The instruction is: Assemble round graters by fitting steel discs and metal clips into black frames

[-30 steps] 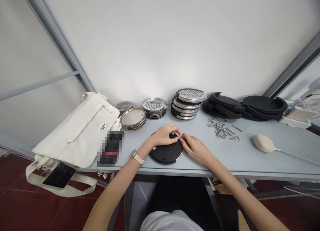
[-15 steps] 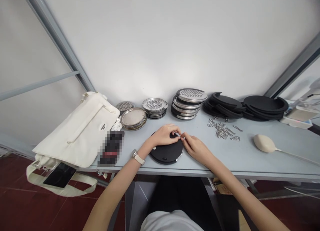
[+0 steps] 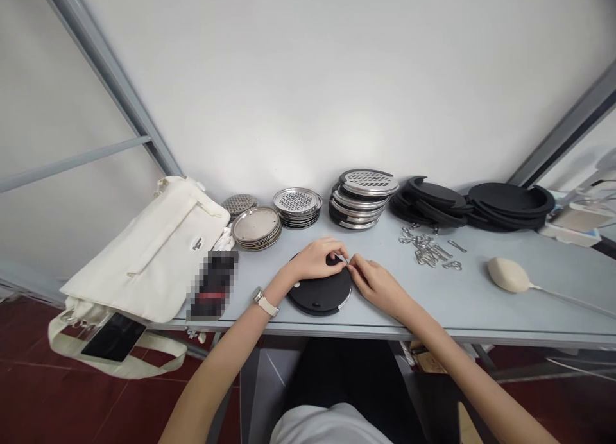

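You have two hands (image 3: 346,271) resting on one black disc (image 3: 320,295). Beyond your fingers stand six stacks of discs: four metal stacks (image 3: 297,201) ahead and to the left, and two black stacks (image 3: 510,199) ahead and to the right. Right of your fingers lie one heap of metal clips (image 3: 426,251) and one pale bulb (image 3: 507,275). Left of them lie one white bag (image 3: 149,251) and one phone (image 3: 114,337).

A white wall panel (image 3: 308,78) fills the background, held between angled grey metal frame members (image 3: 108,78) (image 3: 568,129) with a horizontal rail (image 3: 72,165) at left. A pale grey table (image 3: 462,309) stands over a dark red tiled floor (image 3: 72,409). Diffuse light falls brightest at the wall's centre.
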A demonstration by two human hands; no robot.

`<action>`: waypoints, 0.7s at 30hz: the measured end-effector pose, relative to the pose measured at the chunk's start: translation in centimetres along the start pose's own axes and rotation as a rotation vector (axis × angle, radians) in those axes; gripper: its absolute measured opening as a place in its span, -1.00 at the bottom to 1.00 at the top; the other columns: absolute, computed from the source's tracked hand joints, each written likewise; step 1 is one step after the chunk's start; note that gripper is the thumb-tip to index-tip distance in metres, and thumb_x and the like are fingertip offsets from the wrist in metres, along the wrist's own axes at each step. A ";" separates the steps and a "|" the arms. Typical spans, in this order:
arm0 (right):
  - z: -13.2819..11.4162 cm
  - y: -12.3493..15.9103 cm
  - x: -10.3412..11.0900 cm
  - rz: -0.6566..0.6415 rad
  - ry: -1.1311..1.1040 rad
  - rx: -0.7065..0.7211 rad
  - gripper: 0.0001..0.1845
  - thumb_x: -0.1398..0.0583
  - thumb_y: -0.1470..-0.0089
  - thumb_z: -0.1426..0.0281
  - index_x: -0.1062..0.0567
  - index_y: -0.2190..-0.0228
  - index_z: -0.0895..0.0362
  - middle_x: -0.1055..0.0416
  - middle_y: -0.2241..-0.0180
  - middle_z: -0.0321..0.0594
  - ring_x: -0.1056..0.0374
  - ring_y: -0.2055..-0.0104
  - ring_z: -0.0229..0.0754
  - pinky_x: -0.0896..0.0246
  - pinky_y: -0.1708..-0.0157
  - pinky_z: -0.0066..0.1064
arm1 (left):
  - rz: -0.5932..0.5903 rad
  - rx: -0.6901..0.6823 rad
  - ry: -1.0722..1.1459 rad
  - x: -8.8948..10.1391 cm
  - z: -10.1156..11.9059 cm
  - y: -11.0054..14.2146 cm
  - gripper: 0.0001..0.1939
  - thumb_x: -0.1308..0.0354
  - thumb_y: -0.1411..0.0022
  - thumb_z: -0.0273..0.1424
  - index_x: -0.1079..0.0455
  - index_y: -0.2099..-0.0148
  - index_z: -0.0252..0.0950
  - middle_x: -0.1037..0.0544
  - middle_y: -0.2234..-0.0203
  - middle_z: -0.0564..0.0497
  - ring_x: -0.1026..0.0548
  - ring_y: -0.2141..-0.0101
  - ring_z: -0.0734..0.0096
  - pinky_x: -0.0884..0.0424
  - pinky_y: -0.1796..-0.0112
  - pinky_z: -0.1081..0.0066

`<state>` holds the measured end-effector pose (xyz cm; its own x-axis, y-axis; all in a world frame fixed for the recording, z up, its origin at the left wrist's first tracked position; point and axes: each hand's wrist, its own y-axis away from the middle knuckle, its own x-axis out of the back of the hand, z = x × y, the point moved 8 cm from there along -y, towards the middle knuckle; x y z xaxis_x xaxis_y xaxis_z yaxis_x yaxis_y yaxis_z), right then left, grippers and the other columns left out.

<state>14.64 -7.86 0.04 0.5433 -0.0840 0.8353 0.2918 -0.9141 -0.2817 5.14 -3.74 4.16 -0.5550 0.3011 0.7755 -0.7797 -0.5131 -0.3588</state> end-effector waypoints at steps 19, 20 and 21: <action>0.4 -0.3 -0.2 0.000 0.034 -0.026 -0.79 0.19 -0.26 0.34 -0.17 0.32 0.08 -0.31 0.54 -0.24 -0.26 0.49 -0.13 -0.04 0.48 -0.39 | 0.005 -0.016 -0.045 0.0 0.2 0.0 -0.87 -0.10 -0.14 -0.47 -0.33 0.21 -0.29 -0.43 0.33 0.04 -0.38 0.31 0.45 -0.31 0.24 0.46; 0.3 -0.4 -0.3 -0.002 0.032 -0.027 -0.79 0.19 -0.26 0.34 -0.18 0.32 0.08 -0.31 0.54 -0.24 -0.25 0.49 -0.13 -0.03 0.48 -0.39 | 0.010 -0.016 -0.061 0.1 0.2 0.0 -0.88 -0.10 -0.14 -0.47 -0.33 0.22 -0.29 -0.42 0.34 0.04 -0.38 0.31 0.43 -0.30 0.24 0.45; 0.4 -0.5 -0.4 -0.005 0.023 -0.032 -0.79 0.19 -0.26 0.34 -0.18 0.31 0.07 -0.31 0.54 -0.25 -0.25 0.49 -0.13 -0.03 0.48 -0.39 | 0.014 -0.018 -0.076 0.1 0.2 0.0 -0.89 -0.10 -0.14 -0.46 -0.32 0.23 -0.29 -0.42 0.35 0.04 -0.38 0.30 0.42 -0.30 0.24 0.45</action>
<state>14.60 -7.23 -0.30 0.5235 -0.0880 0.8475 0.2691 -0.9267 -0.2625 5.11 -3.90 4.37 -0.5430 0.2316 0.8072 -0.7772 -0.5026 -0.3787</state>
